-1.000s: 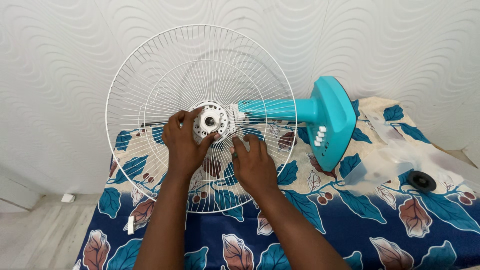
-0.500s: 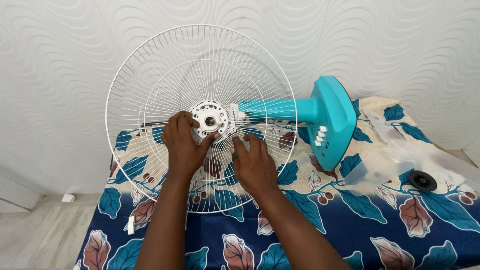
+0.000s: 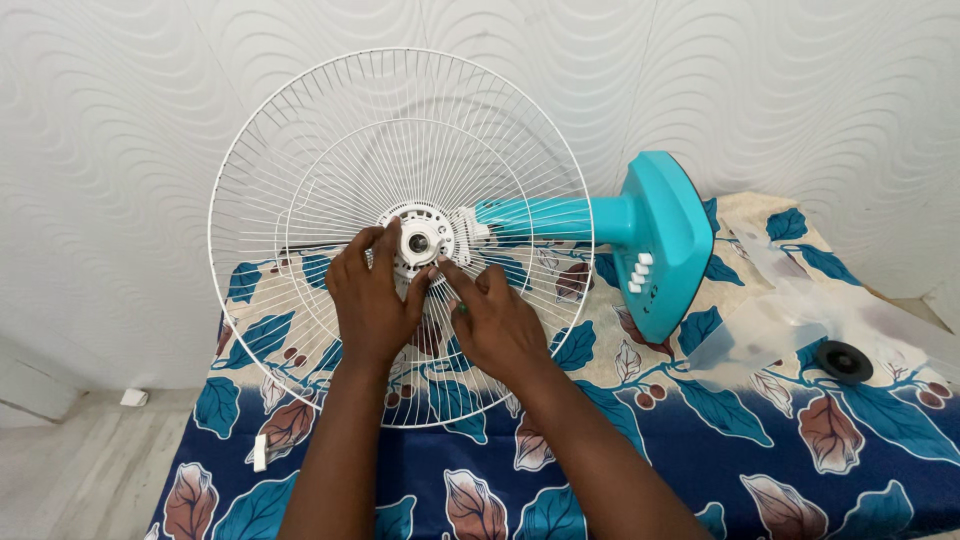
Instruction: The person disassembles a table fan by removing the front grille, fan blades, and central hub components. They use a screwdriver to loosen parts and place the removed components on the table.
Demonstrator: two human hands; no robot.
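Both hands' grip pinches around the white hub (image 3: 418,243) of the wire fan guard (image 3: 300,150): left hand (image 3: 375,295), right hand (image 3: 490,322). Guard stands on edge; a slip could tip it.

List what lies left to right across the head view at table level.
white wire fan guard → left hand → right hand → turquoise fan base → clear fan blade → black round cap

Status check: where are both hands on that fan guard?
Left hand on the white hub. Right hand fingertips at hub's lower edge. Wire guard upright. Nothing blocking.
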